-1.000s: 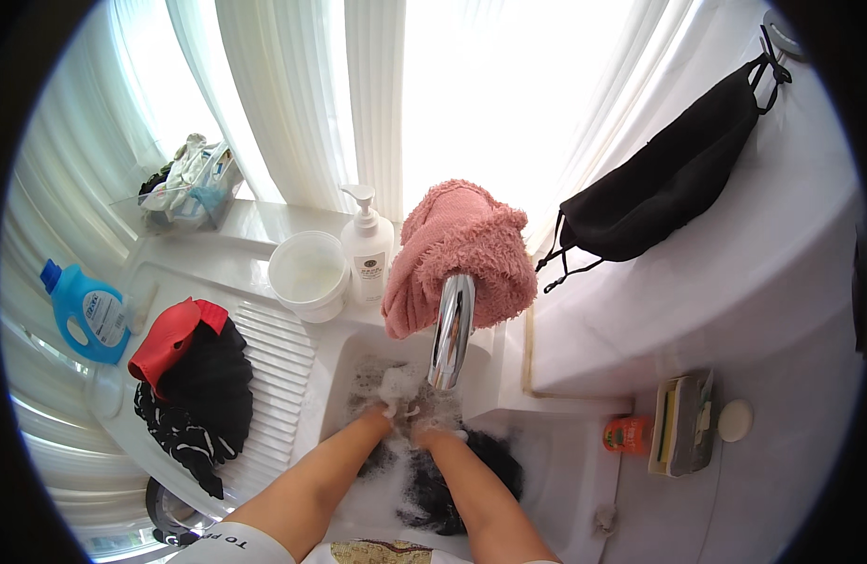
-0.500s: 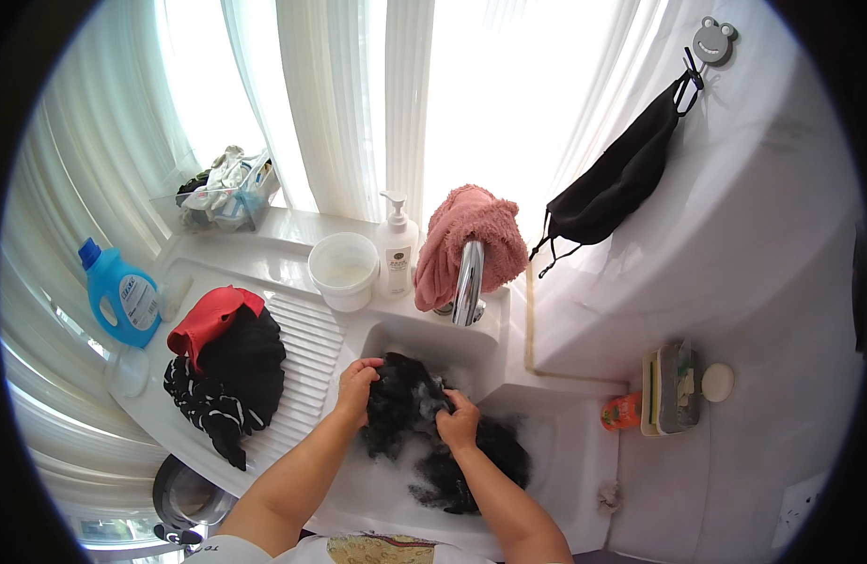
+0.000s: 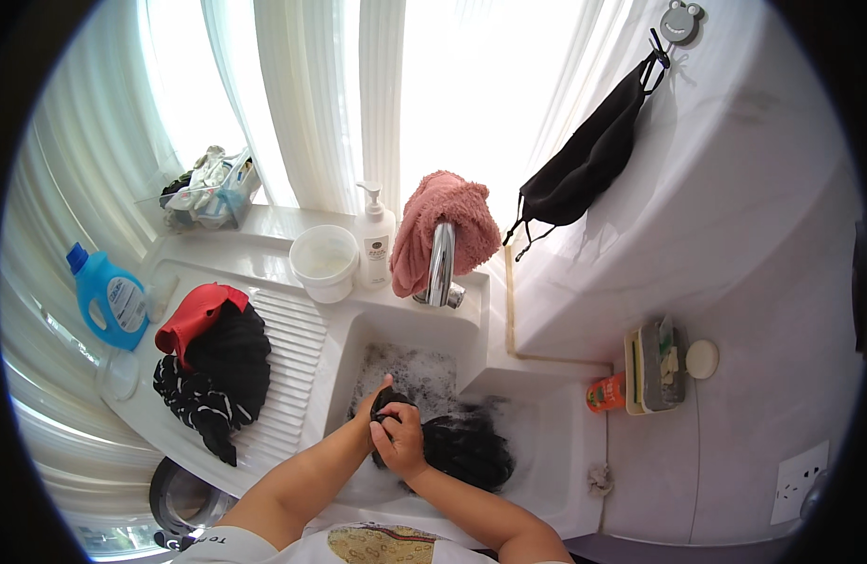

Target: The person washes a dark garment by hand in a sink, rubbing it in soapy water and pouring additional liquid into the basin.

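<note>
Both my hands are together over the sink, gripping a bunched black garment. My right hand is closed in a fist round the gathered cloth. Close against it on the left, my left hand holds the same cloth, with one finger or thumb pointing up and the others mostly hidden. The rest of the garment spreads wet to the right, in foamy water at the bottom of the sink.
Left of the sink, a red and black clothes pile lies on the ribbed washboard. Behind stand a white tub, a pump bottle and the faucet draped with a pink towel. A blue detergent jug stands far left.
My hands have come together from being apart, the right moving left to the other. The cloth that was stretched between them is now bunched, baring the foamy water behind. The view has shifted slightly.
</note>
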`<action>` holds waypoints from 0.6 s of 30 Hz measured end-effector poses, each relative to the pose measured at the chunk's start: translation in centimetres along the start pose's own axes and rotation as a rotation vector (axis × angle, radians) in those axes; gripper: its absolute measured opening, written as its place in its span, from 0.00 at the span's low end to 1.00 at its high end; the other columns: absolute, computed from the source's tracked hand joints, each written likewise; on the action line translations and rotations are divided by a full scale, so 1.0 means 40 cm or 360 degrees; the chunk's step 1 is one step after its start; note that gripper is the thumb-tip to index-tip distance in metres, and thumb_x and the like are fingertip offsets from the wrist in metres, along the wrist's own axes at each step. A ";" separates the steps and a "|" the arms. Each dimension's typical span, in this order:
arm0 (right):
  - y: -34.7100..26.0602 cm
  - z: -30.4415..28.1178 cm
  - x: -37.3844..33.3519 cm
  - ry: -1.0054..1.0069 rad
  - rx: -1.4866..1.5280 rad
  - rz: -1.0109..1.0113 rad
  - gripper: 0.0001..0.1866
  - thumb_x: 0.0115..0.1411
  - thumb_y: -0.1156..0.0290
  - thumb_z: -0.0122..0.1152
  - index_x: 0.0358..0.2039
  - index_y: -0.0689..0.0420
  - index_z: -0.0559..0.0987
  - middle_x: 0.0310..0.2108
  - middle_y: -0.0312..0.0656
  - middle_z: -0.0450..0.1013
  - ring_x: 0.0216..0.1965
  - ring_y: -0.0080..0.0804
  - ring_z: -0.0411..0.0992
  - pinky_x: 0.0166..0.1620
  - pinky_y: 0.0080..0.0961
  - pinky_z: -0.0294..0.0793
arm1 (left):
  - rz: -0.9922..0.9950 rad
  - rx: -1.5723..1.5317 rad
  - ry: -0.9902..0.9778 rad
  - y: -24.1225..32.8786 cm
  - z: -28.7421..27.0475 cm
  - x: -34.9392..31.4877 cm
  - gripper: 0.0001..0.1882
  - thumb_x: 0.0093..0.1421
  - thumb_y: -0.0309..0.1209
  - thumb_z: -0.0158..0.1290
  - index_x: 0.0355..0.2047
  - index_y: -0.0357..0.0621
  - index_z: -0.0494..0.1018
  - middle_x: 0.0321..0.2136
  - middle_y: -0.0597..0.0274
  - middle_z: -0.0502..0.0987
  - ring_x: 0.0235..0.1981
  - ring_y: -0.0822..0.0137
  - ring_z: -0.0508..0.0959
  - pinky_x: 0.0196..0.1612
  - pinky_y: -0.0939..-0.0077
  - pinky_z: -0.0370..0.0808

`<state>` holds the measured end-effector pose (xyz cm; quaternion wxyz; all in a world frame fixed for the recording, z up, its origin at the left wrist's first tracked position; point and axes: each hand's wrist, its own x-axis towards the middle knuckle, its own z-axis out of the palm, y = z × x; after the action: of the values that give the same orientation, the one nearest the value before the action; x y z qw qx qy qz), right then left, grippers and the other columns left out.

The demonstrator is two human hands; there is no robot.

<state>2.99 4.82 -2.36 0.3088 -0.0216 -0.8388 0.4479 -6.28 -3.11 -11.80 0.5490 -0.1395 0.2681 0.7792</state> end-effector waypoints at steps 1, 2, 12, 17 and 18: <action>0.024 0.025 -0.008 0.0046 0.0003 0.0057 0.13 0.53 0.65 0.59 0.19 0.61 0.72 0.34 0.45 0.69 0.36 0.46 0.67 0.41 0.34 0.68 | 0.0029 0.0072 0.0077 -0.023 -0.029 0.031 0.21 0.60 0.53 0.46 0.31 0.47 0.72 0.30 0.56 0.75 0.29 0.63 0.76 0.30 0.71 0.74; 0.075 0.038 0.008 0.0229 -0.0005 0.0310 0.13 0.53 0.66 0.59 0.19 0.62 0.71 0.31 0.45 0.68 0.34 0.45 0.67 0.39 0.34 0.68 | 0.0063 0.0148 0.0163 -0.043 -0.056 0.055 0.20 0.60 0.52 0.45 0.32 0.47 0.72 0.30 0.56 0.75 0.30 0.62 0.76 0.30 0.72 0.73; 0.246 0.051 0.107 0.0430 -0.0129 0.0378 0.10 0.50 0.71 0.59 0.17 0.61 0.71 0.30 0.47 0.71 0.33 0.46 0.68 0.38 0.35 0.69 | -0.0248 0.0865 0.0843 0.026 0.179 -0.053 0.17 0.59 0.41 0.46 0.37 0.40 0.73 0.33 0.59 0.76 0.34 0.64 0.75 0.35 0.68 0.70; 0.355 -0.020 0.173 0.0300 -0.0616 0.0356 0.17 0.52 0.63 0.63 0.38 0.60 0.73 0.43 0.51 0.68 0.45 0.48 0.66 0.45 0.37 0.68 | 0.0934 0.1879 0.1247 0.192 0.180 0.020 0.28 0.50 0.44 0.58 0.48 0.39 0.69 0.40 0.49 0.74 0.43 0.53 0.72 0.47 0.66 0.67; 0.332 -0.028 0.178 0.0216 -0.0700 0.0290 0.22 0.52 0.61 0.63 0.44 0.59 0.71 0.45 0.52 0.67 0.48 0.49 0.65 0.48 0.37 0.67 | 0.0946 0.2269 0.1251 0.182 0.176 0.028 0.31 0.50 0.42 0.59 0.51 0.41 0.65 0.45 0.48 0.70 0.46 0.51 0.71 0.48 0.65 0.67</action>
<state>-5.35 15.81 -8.51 0.3106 -0.1941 -0.8880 0.2779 -12.91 -0.06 -4.72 0.1467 0.0546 0.8883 0.4318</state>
